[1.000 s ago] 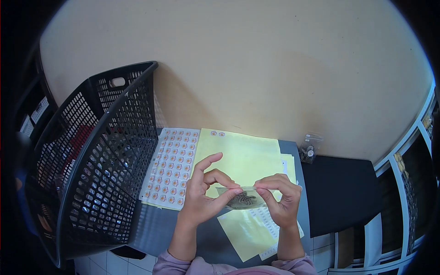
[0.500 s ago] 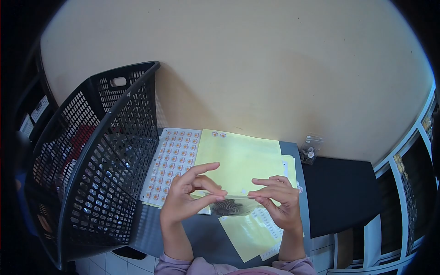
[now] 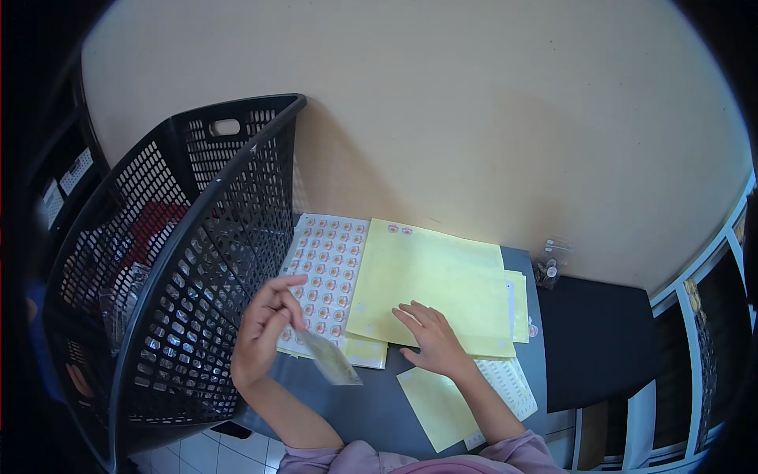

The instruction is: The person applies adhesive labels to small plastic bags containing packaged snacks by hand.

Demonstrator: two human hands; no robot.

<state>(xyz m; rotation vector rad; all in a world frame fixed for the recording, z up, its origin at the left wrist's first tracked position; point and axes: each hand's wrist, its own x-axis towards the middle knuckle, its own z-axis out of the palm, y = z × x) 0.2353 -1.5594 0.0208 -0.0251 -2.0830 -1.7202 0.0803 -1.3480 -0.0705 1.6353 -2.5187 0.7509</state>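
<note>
My left hand [image 3: 264, 336] pinches a small clear plastic bag [image 3: 333, 362] by one end. The bag hangs tilted down to the right over the grey table [image 3: 359, 407], and its contents are blurred. Fingers spread, my right hand [image 3: 433, 341] is over the lower edge of a large yellow sheet [image 3: 434, 272] with two round stickers at its top. Left of that lies a white sheet [image 3: 325, 265] covered in rows of round stickers. A smaller yellow sheet [image 3: 436, 404] and a white sheet with small labels [image 3: 509, 383] lie below my right hand.
A tall black plastic basket [image 3: 207, 201] stands at the left, with clear bags and something red [image 3: 154, 221] inside. At the right are a bag with dark contents [image 3: 550, 265], a black surface [image 3: 596, 344] and a white-framed rack [image 3: 683, 387]. A beige wall [image 3: 442, 110] rises behind.
My right hand has let go of the bag and opened over the yellow sheet. My left hand has moved left with the bag, towards the basket. The view has shifted slightly.
</note>
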